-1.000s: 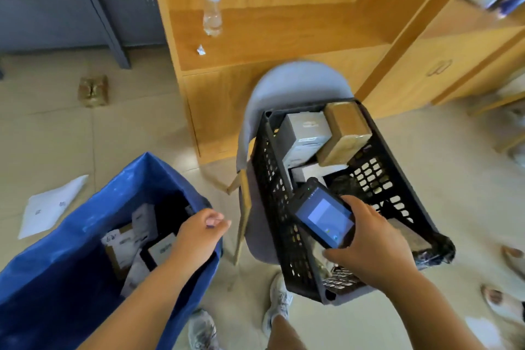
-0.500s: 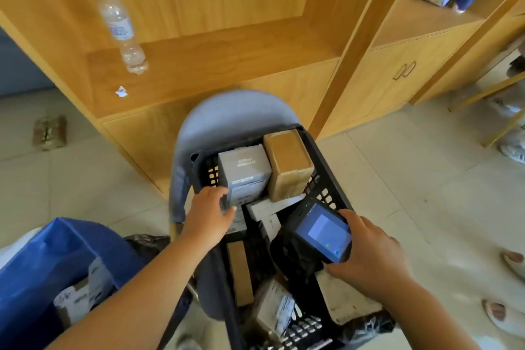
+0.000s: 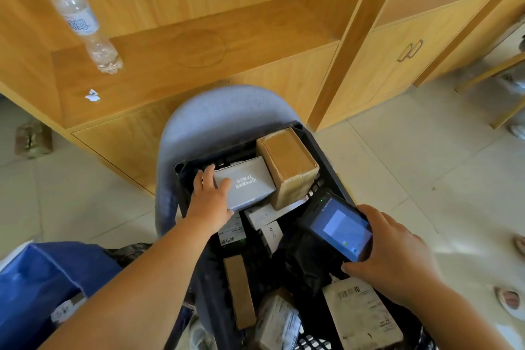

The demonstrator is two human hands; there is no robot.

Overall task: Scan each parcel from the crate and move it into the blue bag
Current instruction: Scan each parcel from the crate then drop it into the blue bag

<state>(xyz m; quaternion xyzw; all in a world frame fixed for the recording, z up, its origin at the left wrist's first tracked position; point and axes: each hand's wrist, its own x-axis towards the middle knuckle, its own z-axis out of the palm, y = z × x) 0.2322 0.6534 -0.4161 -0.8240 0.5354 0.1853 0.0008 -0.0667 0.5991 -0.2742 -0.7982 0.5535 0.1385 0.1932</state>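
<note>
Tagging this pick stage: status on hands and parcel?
Left hand grips grey box, inside the crate. Right hand holds scanner over crate. Brown box tight against grey box. Blue bag lower left.

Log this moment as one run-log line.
left hand: grips grey parcel in crate | right hand: holds scanner | blue bag: lower left

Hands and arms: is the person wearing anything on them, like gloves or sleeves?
No. The left hand and right hand are bare: no gloves, rings or watch show. The left forearm and right forearm are uncovered to the picture's edge, with no sleeve in view.
</note>
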